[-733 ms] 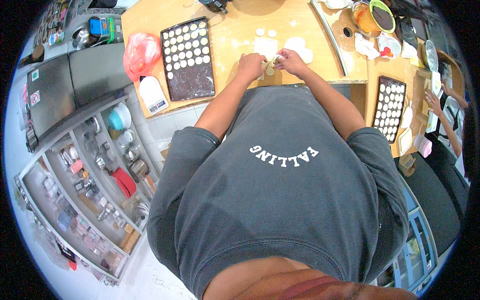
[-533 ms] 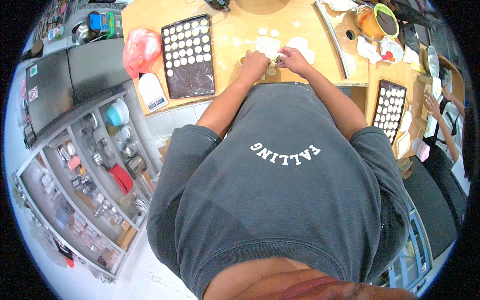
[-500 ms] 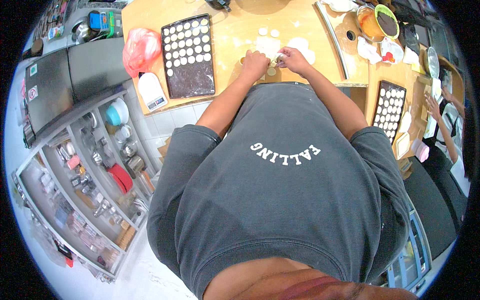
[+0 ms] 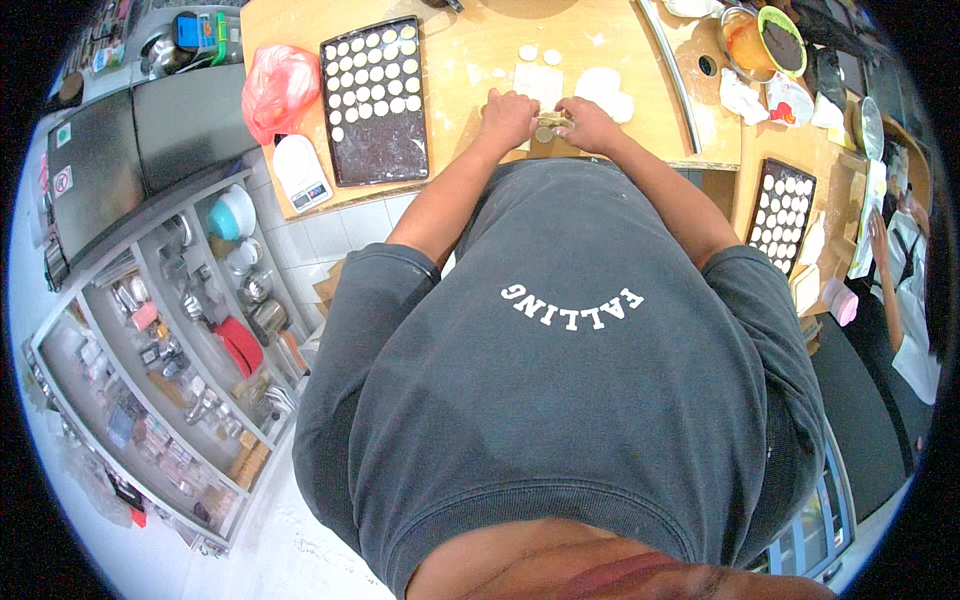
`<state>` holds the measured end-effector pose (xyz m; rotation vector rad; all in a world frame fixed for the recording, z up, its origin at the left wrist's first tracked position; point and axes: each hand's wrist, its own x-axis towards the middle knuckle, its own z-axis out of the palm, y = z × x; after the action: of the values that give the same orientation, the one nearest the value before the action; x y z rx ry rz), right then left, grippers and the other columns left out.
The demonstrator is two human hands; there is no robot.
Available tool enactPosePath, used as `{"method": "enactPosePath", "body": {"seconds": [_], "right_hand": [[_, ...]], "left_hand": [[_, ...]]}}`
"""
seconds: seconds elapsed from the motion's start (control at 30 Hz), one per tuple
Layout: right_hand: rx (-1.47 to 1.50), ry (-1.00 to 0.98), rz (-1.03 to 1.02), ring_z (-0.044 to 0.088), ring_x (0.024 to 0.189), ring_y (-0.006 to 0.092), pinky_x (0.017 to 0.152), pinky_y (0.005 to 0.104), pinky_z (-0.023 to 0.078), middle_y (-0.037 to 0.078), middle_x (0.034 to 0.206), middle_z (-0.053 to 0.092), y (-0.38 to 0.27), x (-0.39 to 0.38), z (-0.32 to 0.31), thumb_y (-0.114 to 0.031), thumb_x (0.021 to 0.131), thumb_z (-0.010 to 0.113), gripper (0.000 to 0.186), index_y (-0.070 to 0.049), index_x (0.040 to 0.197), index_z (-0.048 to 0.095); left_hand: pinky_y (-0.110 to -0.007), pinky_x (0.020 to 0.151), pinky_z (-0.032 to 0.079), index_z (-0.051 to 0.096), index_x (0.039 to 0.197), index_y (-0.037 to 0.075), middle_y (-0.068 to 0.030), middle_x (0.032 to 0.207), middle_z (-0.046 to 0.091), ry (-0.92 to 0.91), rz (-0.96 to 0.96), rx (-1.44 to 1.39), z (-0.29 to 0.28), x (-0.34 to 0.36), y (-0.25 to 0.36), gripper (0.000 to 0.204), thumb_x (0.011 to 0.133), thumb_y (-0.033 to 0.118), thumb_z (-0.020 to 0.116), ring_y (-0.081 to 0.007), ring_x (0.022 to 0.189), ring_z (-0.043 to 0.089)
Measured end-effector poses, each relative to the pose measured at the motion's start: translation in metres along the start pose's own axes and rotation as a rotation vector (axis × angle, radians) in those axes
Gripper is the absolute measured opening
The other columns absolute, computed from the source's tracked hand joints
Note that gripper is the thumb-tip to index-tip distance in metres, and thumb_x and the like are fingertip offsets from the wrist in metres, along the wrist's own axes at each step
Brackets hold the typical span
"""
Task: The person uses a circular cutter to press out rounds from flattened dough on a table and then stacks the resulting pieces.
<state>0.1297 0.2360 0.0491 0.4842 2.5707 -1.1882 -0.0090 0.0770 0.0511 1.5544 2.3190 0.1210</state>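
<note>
There are two dark trays (image 4: 380, 155), one scale (image 4: 299, 170), one metal rod (image 4: 671, 75).

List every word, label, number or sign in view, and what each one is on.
Dark T-shirt: one curved line of white capitals, wording not copied here.
White kitchen scale: markings at its display, too small to read.
Dark door: a green-marked sticker and a red-ringed sign, details too small to read.
Shelf goods: any print too blurred.
</note>
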Motion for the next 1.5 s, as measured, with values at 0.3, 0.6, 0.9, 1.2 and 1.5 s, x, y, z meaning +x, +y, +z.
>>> {"method": "enactPosePath", "body": {"seconds": [0.3, 0.6, 0.9, 1.2, 1.5], "right_hand": [[-0.371, 0.065, -0.206, 0.069, 0.095, 0.0339, 0.081, 0.0485, 0.056, 0.014, 0.096, 0.067, 0.011, -0.002, 0.023, -0.022, 0.087, 0.069, 0.022, -0.005, 0.100, 0.065], [-0.454, 0.112, -0.322, 0.070, 0.086, 0.0314, 0.072, 0.0465, 0.057, 0.012, 0.089, 0.068, 0.014, 0.000, 0.027, -0.020, 0.090, 0.063, 0.013, -0.007, 0.092, 0.066], [-0.346, 0.078, -0.255, 0.070, 0.085, 0.0369, 0.074, 0.0493, 0.057, 0.016, 0.089, 0.068, 0.005, 0.007, 0.007, -0.025, 0.089, 0.066, 0.021, -0.005, 0.092, 0.064], [-0.267, 0.051, -0.246, 0.069, 0.088, 0.0385, 0.078, 0.0514, 0.055, 0.018, 0.093, 0.069, -0.002, 0.016, -0.004, -0.022, 0.088, 0.067, 0.019, -0.004, 0.093, 0.064], [-0.219, 0.075, -0.210, 0.069, 0.091, 0.0391, 0.081, 0.0506, 0.055, 0.019, 0.093, 0.069, -0.012, 0.028, -0.013, -0.022, 0.088, 0.067, 0.020, -0.002, 0.095, 0.067]], "left_hand": [[-0.049, 0.084, 0.043, 0.078, 0.090, 0.022, -0.0003, 0.087, 0.074, -0.020, 0.003, -0.020, -0.004, -0.009, 0.003, 0.011, 0.081, 0.021, 0.072, -0.0205, 0.091, 0.070], [-0.047, 0.077, 0.043, 0.079, 0.085, 0.022, -0.0020, 0.083, 0.073, 0.039, -0.005, 0.057, 0.011, -0.010, 0.006, 0.008, 0.083, 0.027, 0.073, -0.0213, 0.086, 0.069], [-0.049, 0.081, 0.042, 0.077, 0.088, 0.020, -0.0015, 0.085, 0.073, 0.013, -0.024, 0.010, 0.012, -0.009, 0.002, 0.010, 0.087, 0.026, 0.069, -0.0223, 0.088, 0.069], [-0.050, 0.084, 0.041, 0.076, 0.089, 0.020, -0.0018, 0.088, 0.073, 0.053, 0.016, -0.016, 0.005, -0.011, -0.006, 0.009, 0.086, 0.024, 0.069, -0.0224, 0.092, 0.069], [-0.051, 0.088, 0.040, 0.076, 0.092, 0.021, -0.0001, 0.090, 0.074, 0.025, -0.112, -0.020, -0.006, -0.010, -0.003, 0.009, 0.090, 0.025, 0.068, -0.0206, 0.093, 0.069]]}}
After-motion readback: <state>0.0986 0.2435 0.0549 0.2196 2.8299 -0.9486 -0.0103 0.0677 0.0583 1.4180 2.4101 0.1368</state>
